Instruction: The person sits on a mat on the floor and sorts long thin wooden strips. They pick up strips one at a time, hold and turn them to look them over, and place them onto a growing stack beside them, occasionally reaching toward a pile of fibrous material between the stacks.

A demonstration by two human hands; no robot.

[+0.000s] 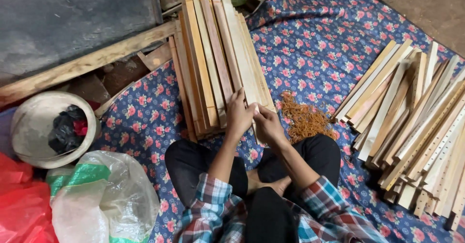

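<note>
1. I see my left hand (240,114) closed over the near end of a pale slat (242,54), fingers curled on top of it.
2. My right hand (267,123) pinches the same end from the other side; the two hands touch at the slat's tip.
3. That slat lies on the right edge of a stack (203,63) of long slats, which runs away from me across a blue floral cloth (310,44).
4. A heap of orange rubber bands (305,119) sits on the cloth just right of my right hand.
5. A second pile (416,126) of slats, some with rows of holes, lies well apart to the right.
6. To my left stand a pale bowl (34,126) with dark cloth inside, a clear bag (104,204) and a red bag (22,209).
</note>
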